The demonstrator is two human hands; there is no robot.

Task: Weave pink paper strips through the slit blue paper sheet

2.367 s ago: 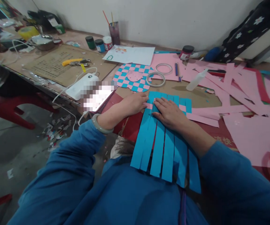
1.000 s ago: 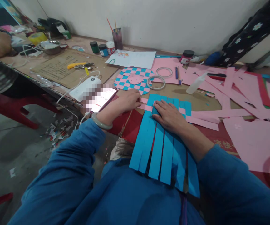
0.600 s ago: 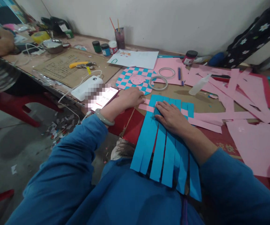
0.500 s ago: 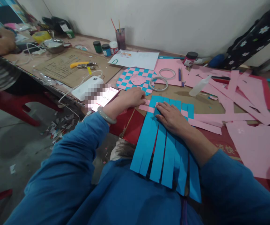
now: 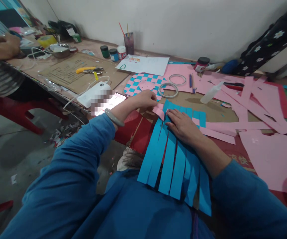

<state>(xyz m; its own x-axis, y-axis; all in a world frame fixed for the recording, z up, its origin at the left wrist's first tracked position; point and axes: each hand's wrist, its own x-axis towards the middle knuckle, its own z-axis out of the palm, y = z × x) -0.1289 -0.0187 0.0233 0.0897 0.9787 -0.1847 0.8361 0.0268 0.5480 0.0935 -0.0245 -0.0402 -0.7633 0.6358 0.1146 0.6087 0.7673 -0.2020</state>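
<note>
A sheet of blue paper cut into long strips lies before me, its strip ends hanging over the table edge towards my body. Pink paper strips are woven crosswise through its upper part and stick out on both sides. At the left side, my left hand has its fingers closed on the end of a pink strip, which bends upward; the fingertips are partly hidden. My right hand rests flat on the weave, fingers stretched out, pressing the blue and pink strips.
Beyond lie a pink-and-blue woven piece, tape rolls, a glue bottle and pink paper scraps. A lit phone and white power bank are at left. Another person's hand is far left.
The pink strip's left end, flat before, is now lifted and curled. My left hand has shifted slightly. My right hand stays in place on the paper.
</note>
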